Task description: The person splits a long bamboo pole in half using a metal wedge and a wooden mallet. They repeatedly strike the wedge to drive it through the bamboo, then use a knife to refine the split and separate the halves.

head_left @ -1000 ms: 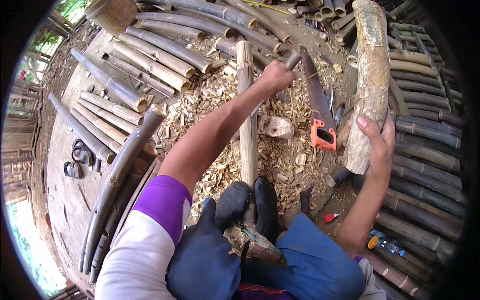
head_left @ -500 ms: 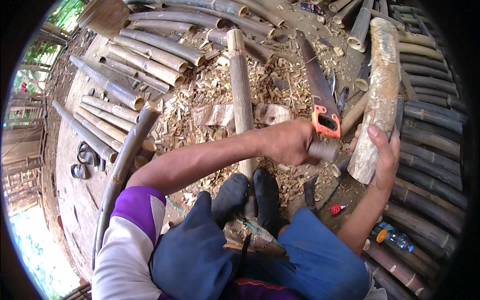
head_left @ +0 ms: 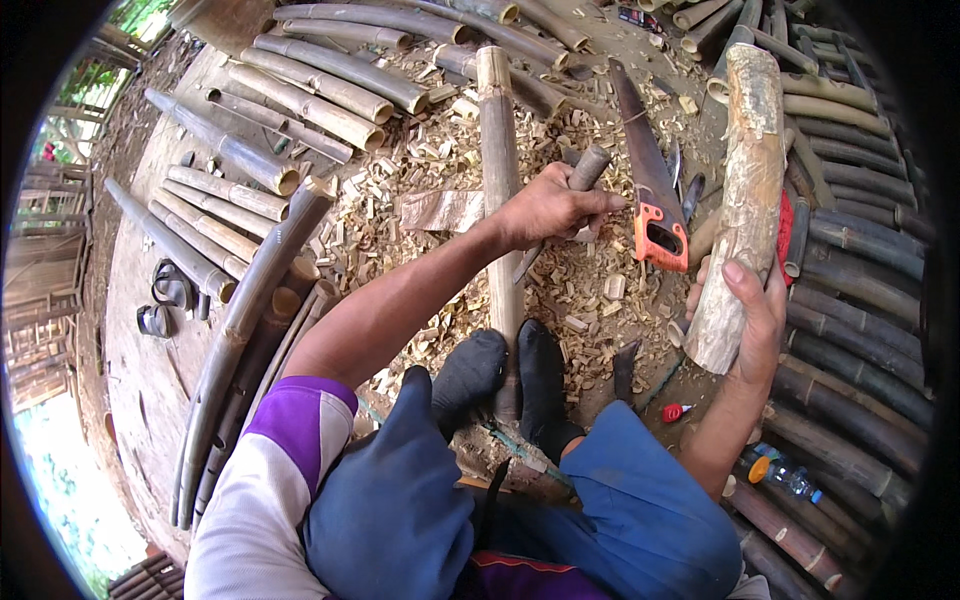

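Observation:
My left hand is closed around a chisel; its round wooden handle sticks up past the fingers, and a narrow dark metal end shows below the fist. Under that metal end lies a bamboo pole, running away from me and held between my two dark-socked feet. On the right, my right hand grips the near end of a thick, pale, rough-barked log, raised nearly lengthwise. The fingers behind the log are partly hidden. Between the hands lies a handsaw with an orange handle, touched by neither.
Wood chips cover the ground. Bamboo lengths lie at the far left, and more dark poles line the right side. A small red bottle, a plastic bottle and sandals also lie about.
My left hand has moved left and away from me, and the chisel's handle has swung from pointing right to pointing up. The log has shifted slightly, still in my right hand.

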Demonstrator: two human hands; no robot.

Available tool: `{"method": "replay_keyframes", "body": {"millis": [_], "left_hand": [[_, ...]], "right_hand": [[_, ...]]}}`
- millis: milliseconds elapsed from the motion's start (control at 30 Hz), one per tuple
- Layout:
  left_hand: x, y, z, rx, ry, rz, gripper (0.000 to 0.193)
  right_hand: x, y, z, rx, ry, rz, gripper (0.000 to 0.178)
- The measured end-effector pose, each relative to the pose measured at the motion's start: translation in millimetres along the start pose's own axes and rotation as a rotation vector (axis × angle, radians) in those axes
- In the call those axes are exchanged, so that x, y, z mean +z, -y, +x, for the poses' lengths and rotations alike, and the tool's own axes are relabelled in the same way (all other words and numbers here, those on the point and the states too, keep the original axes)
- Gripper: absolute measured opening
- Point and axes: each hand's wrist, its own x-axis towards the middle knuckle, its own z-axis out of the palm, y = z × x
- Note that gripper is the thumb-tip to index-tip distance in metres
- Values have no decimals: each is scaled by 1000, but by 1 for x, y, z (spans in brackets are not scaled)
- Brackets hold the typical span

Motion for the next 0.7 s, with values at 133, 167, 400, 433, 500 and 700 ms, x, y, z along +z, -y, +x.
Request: {"method": "replay_keyframes", "body": {"millis": [133,167,400,433,500,700], "left_hand": [[0,-2,-10,29,-27,119,32],[0,2,-12,73,-43,140,32],[-2,16,-10,230,12,162,31],[2,12,-10,210,4,154,29],[-2,7,-18,155,-45,150,26],[-7,34,-9,54,2,402,40]], "right_hand": [[3,4,2,-25,18,-20,51],[-3,7,7,-58,27,-59,52],[-24,108,51,-484,-211,-47,47],[-17,108,62,-551,-368,-15,48],[-13,37,79,-555,-80,-509,56],[28,20,62,-113,441,-670,87]]}}
